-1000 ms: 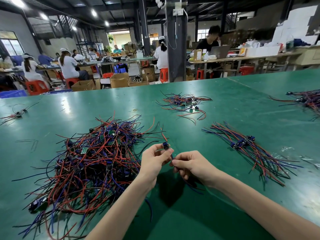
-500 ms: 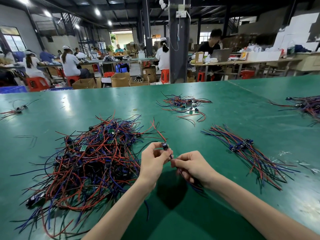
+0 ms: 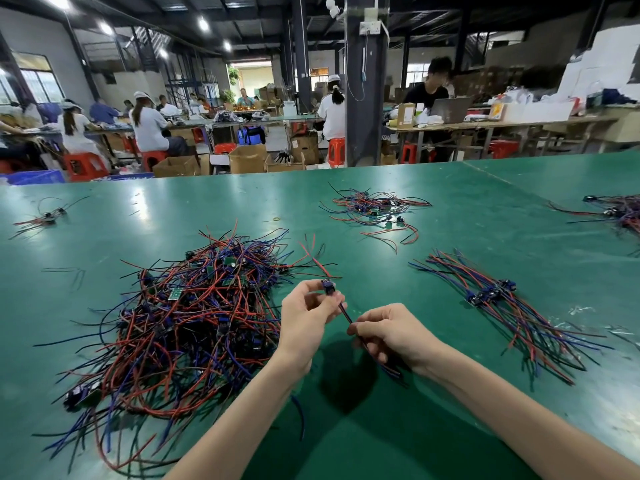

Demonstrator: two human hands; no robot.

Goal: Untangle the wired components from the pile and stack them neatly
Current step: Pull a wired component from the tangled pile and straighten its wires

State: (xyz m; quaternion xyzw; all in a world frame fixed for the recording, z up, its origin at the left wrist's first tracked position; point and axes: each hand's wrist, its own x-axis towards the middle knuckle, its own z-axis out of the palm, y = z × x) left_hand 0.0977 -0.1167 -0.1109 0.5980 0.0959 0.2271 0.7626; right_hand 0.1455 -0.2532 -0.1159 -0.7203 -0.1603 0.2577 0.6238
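Note:
A big tangled pile of red, blue and black wired components lies on the green table at the left. My left hand pinches the small dark body of one wired component just right of the pile. My right hand grips that component's red and blue wires, which run down through the fist and out below it. To the right lies a neat stack of components with their wires laid side by side.
A smaller loose tangle lies further back in the middle. Another bunch sits at the right edge, and a few pieces lie at the far left. Beyond the table, people sit at workbenches among boxes and red stools.
Both hands stay close together on the same component. The view has shifted slightly; the hands have barely moved.

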